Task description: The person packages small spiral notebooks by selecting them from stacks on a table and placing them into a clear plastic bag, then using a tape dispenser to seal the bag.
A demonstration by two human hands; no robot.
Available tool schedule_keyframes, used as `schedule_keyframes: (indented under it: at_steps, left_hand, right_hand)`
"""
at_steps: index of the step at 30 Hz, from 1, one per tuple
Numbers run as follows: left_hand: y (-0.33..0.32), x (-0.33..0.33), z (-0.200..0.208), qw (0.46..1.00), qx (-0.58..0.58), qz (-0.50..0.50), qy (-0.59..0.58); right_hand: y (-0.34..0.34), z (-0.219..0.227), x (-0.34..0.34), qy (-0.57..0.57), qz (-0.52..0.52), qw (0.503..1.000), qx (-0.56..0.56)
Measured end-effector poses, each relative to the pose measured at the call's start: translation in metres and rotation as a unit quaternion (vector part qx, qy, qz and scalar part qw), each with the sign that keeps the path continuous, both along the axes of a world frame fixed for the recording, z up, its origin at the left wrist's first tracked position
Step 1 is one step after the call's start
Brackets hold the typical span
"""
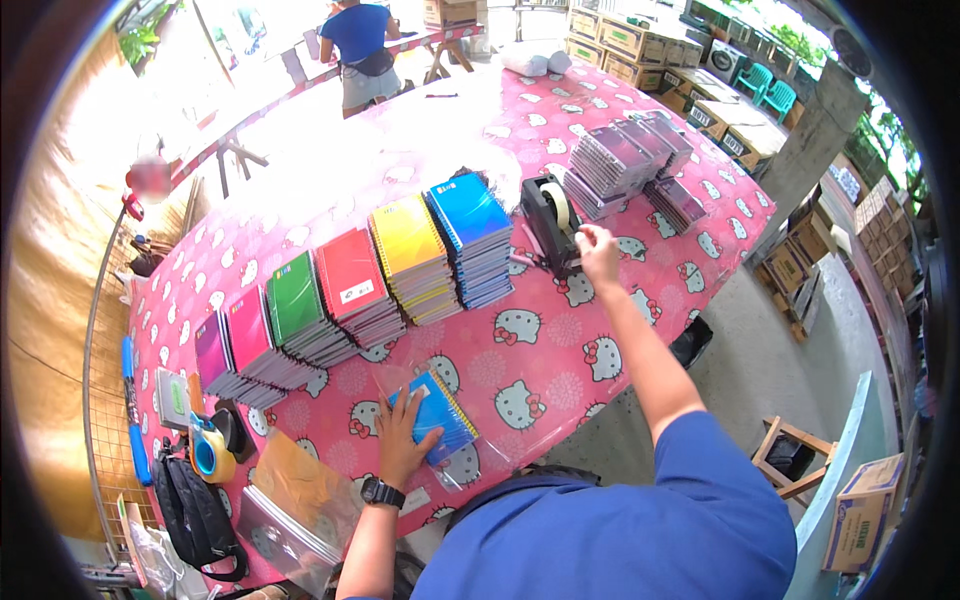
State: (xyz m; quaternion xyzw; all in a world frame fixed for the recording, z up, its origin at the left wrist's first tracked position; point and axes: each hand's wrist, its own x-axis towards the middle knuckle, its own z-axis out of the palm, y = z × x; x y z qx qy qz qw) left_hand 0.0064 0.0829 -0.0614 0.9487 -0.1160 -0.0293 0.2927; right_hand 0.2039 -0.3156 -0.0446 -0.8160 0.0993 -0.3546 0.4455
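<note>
My L hand [404, 435] is on the blue spiral-bound notebook w/ yellowish wire [447, 412], fingers spread flat over the cover's L part; notebook is near my body on the pink vinyl-looking tablecloth w/ white cat print [570, 375], clear plastic film [497, 455] at its edges, can't tell if it's fully enclosed. My R hand [599, 258] is up at the near end of the black desktop tape dispenser [535, 205] w/ its pale tape roll [557, 203], fingertips drawn in together; can't tell if tape's pinched. Key relation: from R hand, notebook lies L & closer to me, well apart; L hand is the nearer one, touching it. Notebook's long axis runs diag., far L to near R, wire along the R long edge; dispenser's runs approx. the same way. Labels: white sticker w/ dark print [357, 291] on top of the red notebook stack [345, 262], small marks on the blue notebook stack [467, 212], green print on the brown cardboard box [864, 510], lower R; most other lettering's too small to read.
</note>
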Motion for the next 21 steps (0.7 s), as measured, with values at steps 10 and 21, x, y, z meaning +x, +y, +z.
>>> schedule_keyframes:
  at_steps: [10,21]
  left_hand:
    - [0.003,0.001,-0.005,1.000,0.019,0.000,0.016]
    - [-0.003,0.006,-0.008,1.000,0.012,-0.015,0.007]
  right_hand:
    - [-0.040,0.002,0.031,0.088,0.101,0.990,0.047]
    - [-0.043,-0.042,-0.025,0.433,0.095,0.895,-0.048]
